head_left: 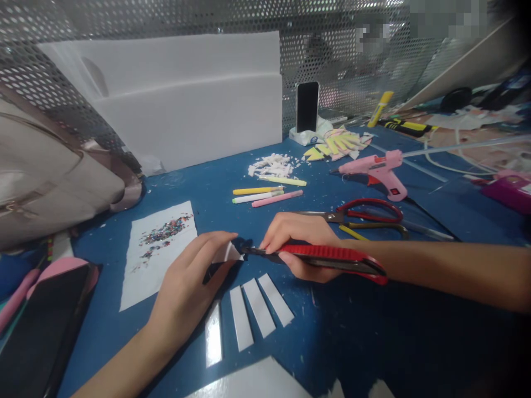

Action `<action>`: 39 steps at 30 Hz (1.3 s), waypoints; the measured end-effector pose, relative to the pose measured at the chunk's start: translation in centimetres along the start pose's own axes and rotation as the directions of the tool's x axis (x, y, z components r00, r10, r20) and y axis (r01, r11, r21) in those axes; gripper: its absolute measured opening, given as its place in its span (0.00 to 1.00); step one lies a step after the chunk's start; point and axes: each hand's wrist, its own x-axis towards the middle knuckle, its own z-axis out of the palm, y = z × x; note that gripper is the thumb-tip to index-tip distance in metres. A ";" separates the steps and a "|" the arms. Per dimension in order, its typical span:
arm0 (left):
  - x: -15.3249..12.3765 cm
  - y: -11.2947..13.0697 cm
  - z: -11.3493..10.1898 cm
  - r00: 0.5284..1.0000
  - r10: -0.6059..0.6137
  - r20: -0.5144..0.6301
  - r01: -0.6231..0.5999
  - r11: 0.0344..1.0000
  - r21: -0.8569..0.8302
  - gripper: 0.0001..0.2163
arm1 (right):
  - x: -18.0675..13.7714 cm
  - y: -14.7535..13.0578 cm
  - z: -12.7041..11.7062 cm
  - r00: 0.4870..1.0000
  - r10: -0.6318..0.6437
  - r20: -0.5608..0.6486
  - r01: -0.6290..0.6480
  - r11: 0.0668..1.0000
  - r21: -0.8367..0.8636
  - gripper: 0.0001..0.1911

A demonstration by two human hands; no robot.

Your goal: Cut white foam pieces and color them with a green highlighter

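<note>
My right hand (305, 243) is closed around a red utility knife (332, 257), its dark blade pointing left. Between the thumb and fingers of my left hand (191, 276) is a small white piece of card (228, 252). The blade tip is at the right edge of this card; whether it touches cannot be made out. Several white card strips (259, 307) lie side by side on the blue table below the hands. Left of my left hand, a white sheet (136, 271) bears a scatter of small multicoloured bits.
Red-handled scissors (369, 210) lie just beyond my right hand, with a pink glue gun (379, 168) behind. Several markers (269, 196) and white scraps (271, 166) lie farther back. A dark phone (50, 326) rests at left, a bag (53, 177) behind it. White board (194, 110) leans upright.
</note>
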 end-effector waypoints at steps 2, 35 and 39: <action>0.1 0.1 -0.1 1.000 0.000 -0.008 0.000 1.000 0.001 0.17 | 0.0 0.0 0.0 1.000 -0.005 -0.002 0.005 1.000 -0.001 0.07; -0.1 0.9 -0.8 0.995 -0.078 -0.063 0.074 0.995 -0.071 0.18 | 0.1 0.2 0.1 0.986 0.074 0.150 -0.034 0.967 -0.254 0.06; -0.2 1.5 -0.8 0.996 -0.010 -0.093 0.003 0.997 -0.074 0.18 | 0.3 0.2 0.2 0.976 0.071 0.204 -0.002 0.948 -0.318 0.13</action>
